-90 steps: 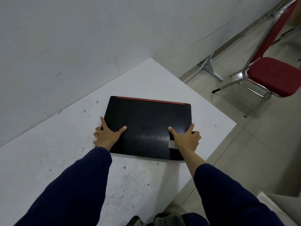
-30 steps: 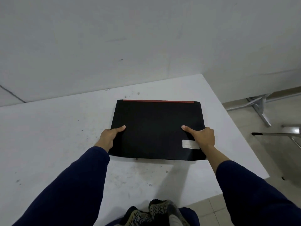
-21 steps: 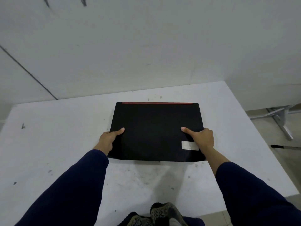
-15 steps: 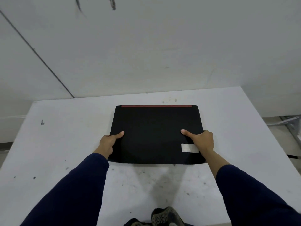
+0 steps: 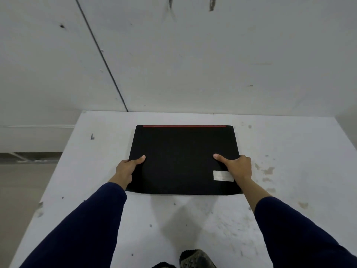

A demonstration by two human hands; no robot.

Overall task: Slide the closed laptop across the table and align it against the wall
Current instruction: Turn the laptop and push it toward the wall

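A closed black laptop (image 5: 181,151) with a red strip along its far edge and a pale sticker near its right front corner lies flat on the white table (image 5: 289,151). Its far edge runs parallel to the grey wall (image 5: 212,64), with a narrow band of bare tabletop between them. My left hand (image 5: 127,168) grips the laptop's left edge, thumb on the lid. My right hand (image 5: 238,166) grips the right edge, thumb on the lid. Both sleeves are dark blue.
The tabletop is scuffed and stained, with brown marks at the right. Its left edge drops to the floor (image 5: 23,190). A dark seam (image 5: 104,60) runs down the wall to the table's back edge. A shoe (image 5: 195,259) shows below the near edge.
My view has swung left, so the chair is out of sight and the table's left edge shows. Both hands went from flat on the lid to gripping the laptop's sides, now square to the wall.
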